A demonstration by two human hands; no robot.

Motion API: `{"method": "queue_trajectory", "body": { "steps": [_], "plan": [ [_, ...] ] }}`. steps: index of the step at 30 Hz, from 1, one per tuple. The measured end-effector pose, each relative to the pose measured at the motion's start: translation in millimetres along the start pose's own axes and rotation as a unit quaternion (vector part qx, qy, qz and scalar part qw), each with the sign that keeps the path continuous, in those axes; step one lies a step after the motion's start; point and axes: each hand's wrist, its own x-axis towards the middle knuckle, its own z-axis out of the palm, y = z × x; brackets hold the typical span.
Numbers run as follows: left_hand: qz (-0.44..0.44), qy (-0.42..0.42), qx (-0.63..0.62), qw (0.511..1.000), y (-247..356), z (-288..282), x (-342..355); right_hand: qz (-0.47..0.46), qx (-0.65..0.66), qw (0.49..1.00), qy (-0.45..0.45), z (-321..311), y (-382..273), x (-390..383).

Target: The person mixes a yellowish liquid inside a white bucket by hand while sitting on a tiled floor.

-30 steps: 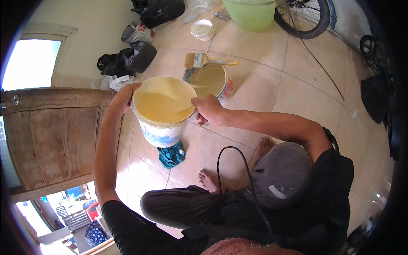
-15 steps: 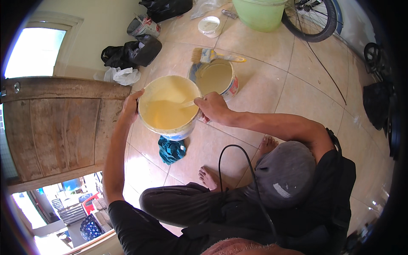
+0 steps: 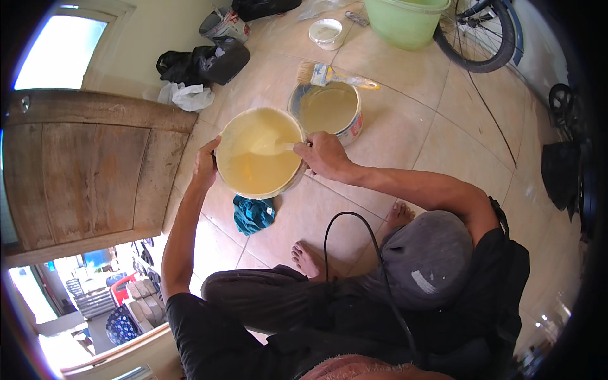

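My left hand (image 3: pixel 206 161) grips the left rim of a white bucket (image 3: pixel 253 164) holding cream-yellow liquid. At its right rim, my right hand (image 3: pixel 320 154) is closed on the bucket and a pale stirrer (image 3: pixel 284 146) that reaches into the liquid; the stirrer's far end is hidden. Just behind stands a second paint bucket (image 3: pixel 354 126) with beige contents, a wide yellow-handled brush (image 3: pixel 323 75) lying across its top. A teal cloth (image 3: pixel 253 215) is on the tiles below the held bucket.
A wooden door (image 3: pixel 88 183) stands at left, black bags (image 3: pixel 221 62) and white plastic (image 3: pixel 189 98) near the wall. A small white tub (image 3: pixel 326 35), green tub (image 3: pixel 405 25) and bicycle wheel (image 3: pixel 475 50) are behind; a black cable (image 3: pixel 335 218) loops before me.
The held bucket and both hands have shifted up and rightward in the picture. Less of the bucket's outer side shows, more of its top. The view has shifted slightly too.
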Motion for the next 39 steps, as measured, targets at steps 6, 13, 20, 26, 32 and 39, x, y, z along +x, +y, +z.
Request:
{"method": "queue_trajectory", "body": {
  "steps": [6, 13, 20, 26, 32, 39],
  "plan": [
    [0.019, 0.043, 0.029, 0.998, -52, -21, 5, -0.073, -0.111, 0.991, 0.008, 9, 7, 4],
    [-0.01, 0.077, 0.09, 0.993, -89, -32, 0, -0.041, -0.176, 0.983, -0.028, 24, 7, 0],
    [0.046, 0.032, 0.142, 0.988, -103, -47, -4, -0.017, -0.234, 0.967, -0.098, 35, 1, 6],
    [-0.055, -0.078, 0.202, 0.975, -69, -67, -3, -0.133, -0.466, 0.853, -0.193, 30, -51, 14],
    [-0.191, -0.211, 0.342, 0.896, -31, -72, 28, -0.297, -0.523, 0.761, -0.245, 58, -80, 37],
    [-0.192, -0.26, 0.299, 0.898, -26, -88, 37, -0.37, -0.508, 0.725, -0.281, 112, -59, 71]
  ]
}}
